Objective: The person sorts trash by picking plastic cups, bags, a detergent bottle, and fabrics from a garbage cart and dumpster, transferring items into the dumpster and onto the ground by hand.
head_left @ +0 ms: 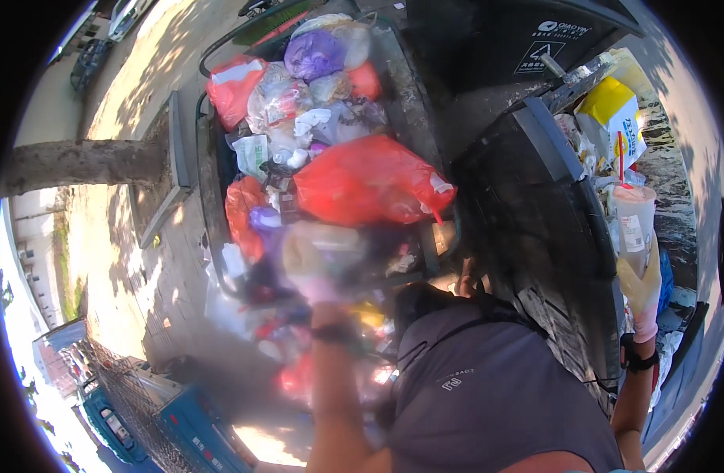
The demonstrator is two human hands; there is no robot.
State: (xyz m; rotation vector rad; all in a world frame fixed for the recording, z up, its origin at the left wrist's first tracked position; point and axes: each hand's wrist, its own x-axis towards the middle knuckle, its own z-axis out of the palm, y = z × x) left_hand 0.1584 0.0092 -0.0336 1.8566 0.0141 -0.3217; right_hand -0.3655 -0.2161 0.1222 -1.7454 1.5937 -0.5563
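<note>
My right hand, in a yellow and pink glove, is closed round a clear plastic drink cup with a red straw, held upright over the open bin at the right. My left hand, gloved in similar colours, is smeared by motion above the near part of the rubbish cart. Its fingers do not show clearly, and a pale blurred shape lies beside them. Just beyond it a big red plastic bag rests on the heap. A purple bag and several clear bags lie farther back.
A black wheeled bin stands between the cart and the open bin, where a yellow and white bag lies. Another dark bin is behind. Loose rubbish lies near me. A tree trunk and blue vehicle are at the left.
</note>
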